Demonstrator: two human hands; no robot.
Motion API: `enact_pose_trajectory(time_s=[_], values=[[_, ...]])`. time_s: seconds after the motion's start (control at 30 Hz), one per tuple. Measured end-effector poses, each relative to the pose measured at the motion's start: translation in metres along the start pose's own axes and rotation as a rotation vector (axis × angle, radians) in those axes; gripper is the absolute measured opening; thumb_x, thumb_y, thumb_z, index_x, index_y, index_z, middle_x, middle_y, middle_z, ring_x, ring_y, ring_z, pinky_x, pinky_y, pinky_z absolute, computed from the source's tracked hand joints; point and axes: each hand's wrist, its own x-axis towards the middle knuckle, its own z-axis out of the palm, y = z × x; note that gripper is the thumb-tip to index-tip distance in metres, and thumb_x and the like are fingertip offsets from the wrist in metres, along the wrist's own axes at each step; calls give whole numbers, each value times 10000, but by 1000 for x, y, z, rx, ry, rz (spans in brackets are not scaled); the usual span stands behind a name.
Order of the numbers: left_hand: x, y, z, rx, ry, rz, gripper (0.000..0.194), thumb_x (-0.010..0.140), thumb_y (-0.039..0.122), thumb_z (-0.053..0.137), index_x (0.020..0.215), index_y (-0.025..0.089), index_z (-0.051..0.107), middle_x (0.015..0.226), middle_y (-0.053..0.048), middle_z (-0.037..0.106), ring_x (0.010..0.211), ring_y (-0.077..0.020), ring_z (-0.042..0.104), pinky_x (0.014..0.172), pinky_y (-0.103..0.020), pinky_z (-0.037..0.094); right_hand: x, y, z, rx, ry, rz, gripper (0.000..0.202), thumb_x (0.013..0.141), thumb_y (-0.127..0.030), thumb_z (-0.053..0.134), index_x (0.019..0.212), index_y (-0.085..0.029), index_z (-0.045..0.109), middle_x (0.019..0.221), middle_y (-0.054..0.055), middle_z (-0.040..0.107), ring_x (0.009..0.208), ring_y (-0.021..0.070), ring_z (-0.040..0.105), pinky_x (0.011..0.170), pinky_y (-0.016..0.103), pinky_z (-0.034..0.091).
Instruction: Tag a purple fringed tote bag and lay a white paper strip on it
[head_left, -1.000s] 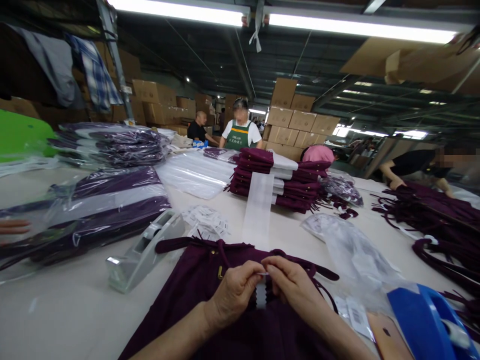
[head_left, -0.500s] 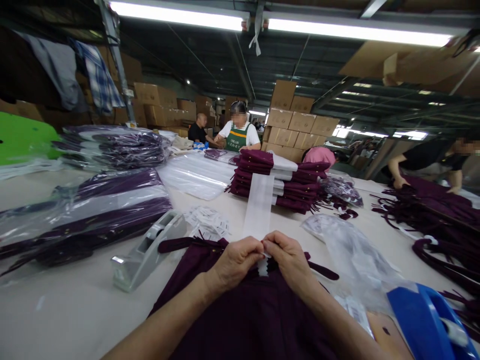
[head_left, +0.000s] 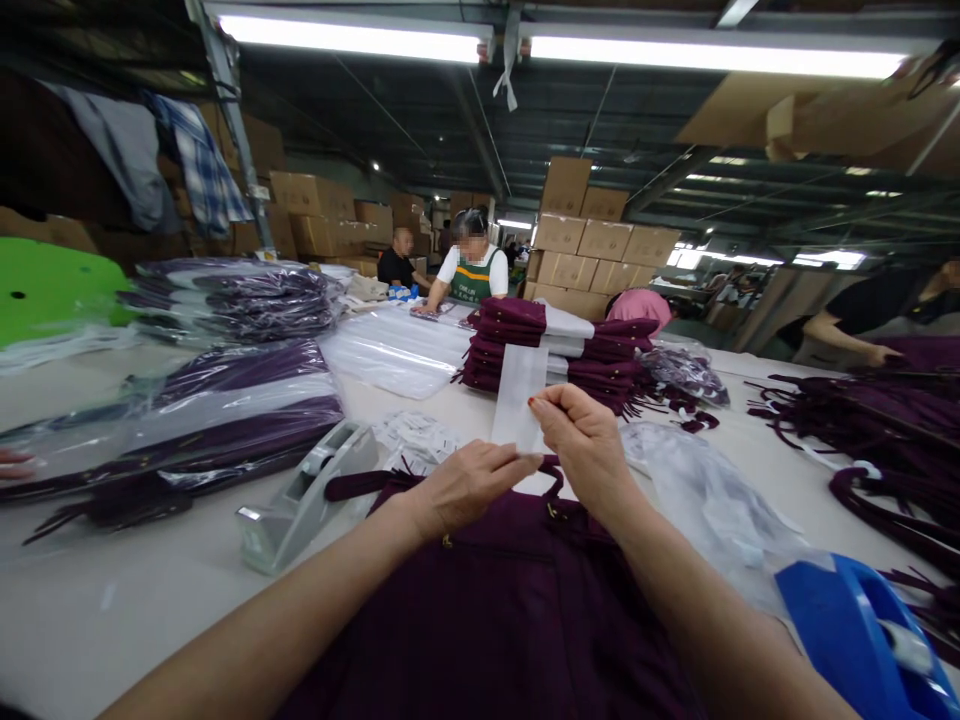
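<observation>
A dark purple garment (head_left: 495,610) lies directly before me, with a strap end sticking out at its left. My left hand (head_left: 476,485) is over the garment's top edge, its fingers pressed together at the lower end of a white paper strip (head_left: 519,395); whatever they pinch is hidden. Higher and to the right, my right hand (head_left: 581,430) is closed with thumb and forefinger together, beside the strip; its hold is too small to make out. A purple strap loop shows between the hands. Behind them stands a stack of folded purple garments (head_left: 487,345).
A grey tape dispenser (head_left: 300,500) and white labels (head_left: 416,440) are on the left, near bagged garments (head_left: 247,400). To the right lie clear plastic bags (head_left: 712,500), a blue tape dispenser (head_left: 855,620) and a purple pile (head_left: 900,430). Several people work around the table.
My hands have moved apart, the right one rising. The toothed white piece between them is out of sight. The aproned person leans lower, and another person's fingers appear at the left edge.
</observation>
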Motion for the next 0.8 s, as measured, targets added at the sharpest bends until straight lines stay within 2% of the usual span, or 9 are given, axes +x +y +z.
enact_pose_trajectory(time_s=[0.1, 0.2, 0.3, 0.43, 0.5, 0.57, 0.63, 0.7, 0.8], values=[[11, -16, 9, 127, -60, 73, 343, 855, 126, 310, 1133, 164, 508, 870, -85, 612, 762, -192, 557, 662, -310, 431, -10, -4, -1, 89, -62, 14, 167, 752, -304, 531, 655, -171, 508, 499, -69, 346, 450, 56, 293, 440, 216, 239], [22, -25, 12, 38, -174, 25, 385, 834, 110, 355, 1164, 243, 499, 1019, -79, 609, 818, -193, 582, 698, -325, 452, -7, 2, -9, 252, 60, 64, 162, 721, -303, 583, 653, -168, 525, 463, -79, 344, 416, 48, 283, 404, 203, 218], [29, -21, 8, -254, -122, -168, 375, 813, 95, 407, 1120, 271, 530, 1154, -43, 575, 964, -167, 573, 817, -300, 449, 9, 14, -23, 406, 196, 116, 190, 656, -318, 648, 647, -164, 536, 441, -84, 367, 398, 45, 303, 385, 191, 235], [31, -7, 1, -542, -16, -527, 228, 750, 178, 561, 977, 186, 548, 1043, -49, 626, 979, -174, 573, 870, -298, 437, 25, 22, -35, 368, 170, 140, 220, 641, -344, 660, 653, -160, 541, 435, -78, 404, 387, 49, 337, 375, 187, 259], [30, -5, 1, -452, -82, -629, 456, 702, 211, 628, 1123, 185, 454, 1034, -67, 626, 962, -221, 576, 851, -367, 437, 27, 24, -36, 308, 156, 104, 212, 678, -354, 628, 666, -164, 535, 437, -77, 417, 388, 53, 355, 387, 190, 281], [26, -9, 3, -299, -176, -620, 655, 672, 188, 656, 1245, 210, 340, 1090, -89, 602, 1009, -276, 549, 874, -450, 389, 24, 28, -38, 209, 142, 70, 208, 721, -372, 581, 710, -168, 539, 479, -63, 459, 416, 67, 406, 421, 205, 338], [21, -18, 5, -239, -209, -636, 545, 705, 151, 600, 1207, 207, 396, 1067, -97, 603, 1009, -292, 539, 870, -472, 357, 17, 37, -41, 47, 119, 63, 243, 726, -396, 562, 820, -173, 545, 635, -15, 554, 532, 108, 509, 508, 251, 427], [16, -28, 7, -270, -188, -715, 229, 764, 164, 506, 992, 166, 530, 910, -79, 617, 895, -258, 561, 803, -414, 381, 6, 53, -46, -213, 78, 53, 398, 671, -396, 607, 991, -177, 522, 922, 69, 598, 789, 193, 576, 691, 359, 479], [14, -38, 8, -351, -151, -772, 109, 800, 229, 442, 738, 165, 504, 669, -5, 521, 683, -173, 517, 653, -304, 387, -9, 84, -53, -622, 5, 64, 719, 557, -331, 690, 1203, -166, 421, 1237, 147, 477, 1133, 313, 431, 946, 506, 333]])
